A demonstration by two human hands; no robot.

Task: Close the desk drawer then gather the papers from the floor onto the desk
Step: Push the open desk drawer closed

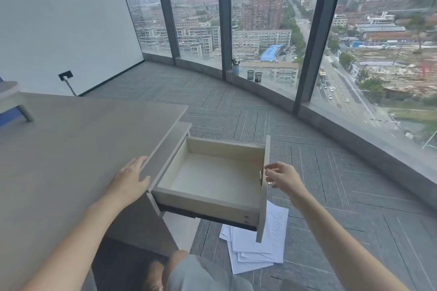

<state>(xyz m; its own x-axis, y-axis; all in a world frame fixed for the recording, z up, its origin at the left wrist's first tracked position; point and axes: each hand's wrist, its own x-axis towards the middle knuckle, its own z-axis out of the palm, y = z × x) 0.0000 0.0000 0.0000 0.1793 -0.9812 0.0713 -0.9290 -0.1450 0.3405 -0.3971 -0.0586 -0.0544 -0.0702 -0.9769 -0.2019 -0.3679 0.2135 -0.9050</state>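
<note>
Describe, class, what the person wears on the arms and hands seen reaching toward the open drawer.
Both forearms are bare, with no sleeves, gloves or watch in view. The left hand shows nothing worn. The right hand seems to have a small shiny band, perhaps a ring, on one finger; it is too blurred to be sure.

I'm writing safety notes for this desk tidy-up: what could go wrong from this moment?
1. The left hand rests at the desk edge beside the open drawer; fingers might get pinched as it shuts.
2. The right hand is by the drawer front; a hard push could slam it.
3. The papers lie on the floor under the drawer, near the person's feet, so they could be stepped on.
</note>
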